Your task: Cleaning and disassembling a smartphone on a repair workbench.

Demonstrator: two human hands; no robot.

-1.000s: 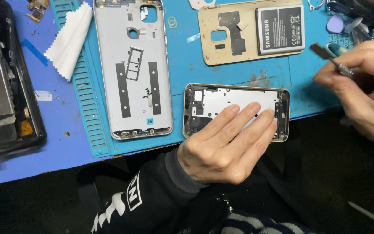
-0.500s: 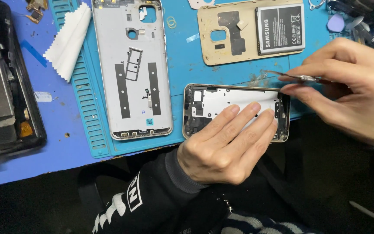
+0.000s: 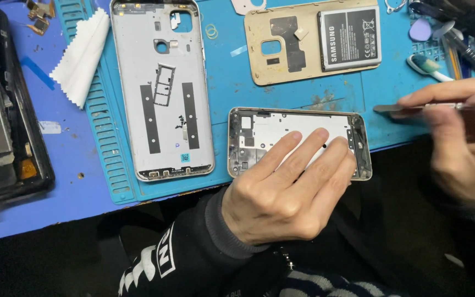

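A single head-worn camera is looking steeply down, almost straight from above, at the near edge of the table (image 3: 72,214). It is sitting close, so the blue work mat (image 3: 232,82) is filling the upper part of the view and running out past the top edge. The near table edge is crossing the picture at a slant, dropping toward the left. Below it the lens is taking in the wearer's dark sleeve and lap. The left hand (image 3: 281,192) is lying near the centre, while the right hand (image 3: 463,137) is being cropped by the right border. No second view is sharing the scene.
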